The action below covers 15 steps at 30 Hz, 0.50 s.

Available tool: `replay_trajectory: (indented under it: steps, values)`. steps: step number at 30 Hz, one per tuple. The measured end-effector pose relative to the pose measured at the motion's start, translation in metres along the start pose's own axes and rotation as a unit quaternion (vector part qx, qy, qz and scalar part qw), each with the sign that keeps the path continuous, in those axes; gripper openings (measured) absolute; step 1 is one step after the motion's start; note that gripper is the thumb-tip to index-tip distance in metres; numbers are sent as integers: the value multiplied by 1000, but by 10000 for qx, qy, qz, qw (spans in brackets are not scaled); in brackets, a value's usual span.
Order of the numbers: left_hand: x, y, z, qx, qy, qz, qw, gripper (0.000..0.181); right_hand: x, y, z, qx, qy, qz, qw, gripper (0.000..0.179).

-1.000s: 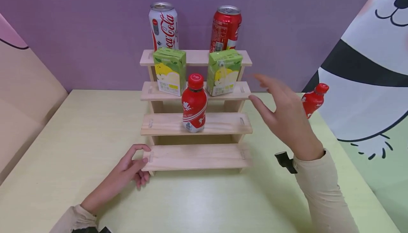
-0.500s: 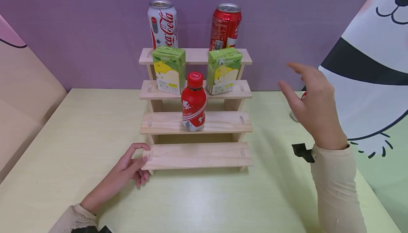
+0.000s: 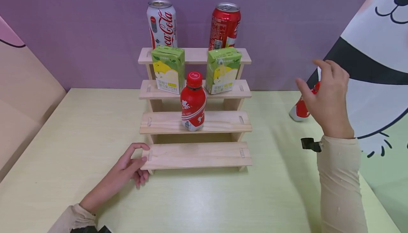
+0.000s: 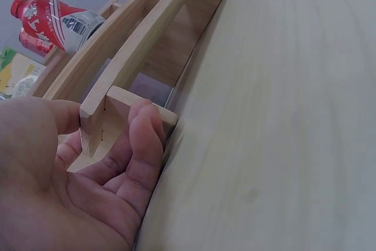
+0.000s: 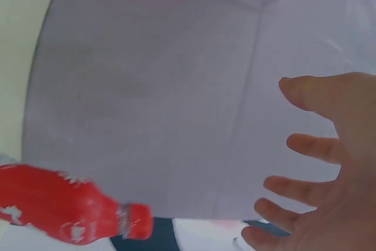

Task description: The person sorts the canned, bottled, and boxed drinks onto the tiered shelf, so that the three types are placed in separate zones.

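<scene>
My left hand (image 3: 140, 162) pinches the left end of the bottom step of a wooden stepped rack (image 3: 197, 155); the left wrist view shows the thumb and curled fingers (image 4: 144, 139) round that board end. A red bottle (image 3: 193, 102) stands on the rack's second step. My right hand (image 3: 310, 73) hovers open at the far right, fingers (image 5: 311, 145) spread. A second red bottle (image 3: 298, 112) leans there, mostly hidden behind the hand. In the right wrist view that bottle (image 5: 59, 213) lies apart from the fingers.
Two green juice cartons (image 3: 168, 69) (image 3: 222, 70) stand on the third step, a white can (image 3: 162, 23) and a red can (image 3: 224, 26) on the top one. A purple wall backs the yellow table (image 3: 79, 126). A panda banner (image 3: 376, 49) borders the right side.
My right hand has swung from beside the rack out to the right and now covers most of the second red bottle. The left hand has stayed on the bottom step.
</scene>
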State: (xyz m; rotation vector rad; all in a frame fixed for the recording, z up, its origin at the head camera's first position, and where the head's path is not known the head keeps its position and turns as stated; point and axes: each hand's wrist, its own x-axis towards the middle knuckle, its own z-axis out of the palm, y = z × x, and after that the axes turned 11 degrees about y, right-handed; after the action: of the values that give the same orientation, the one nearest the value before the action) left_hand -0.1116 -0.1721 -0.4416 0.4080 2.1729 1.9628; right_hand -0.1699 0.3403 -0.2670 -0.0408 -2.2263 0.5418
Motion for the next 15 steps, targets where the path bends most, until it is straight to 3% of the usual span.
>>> replay_trajectory:
  steps: [8, 15]
  values:
    - [0, 0, -1, 29, -39, 11, 10000, 29, 4, 30, 9, -385, -442, 909, 9941, 77]
    - [0, 0, -1, 16, -42, -11, 10000, 29, 3, 61, 27, -457, -860, 1320, 9864, 86]
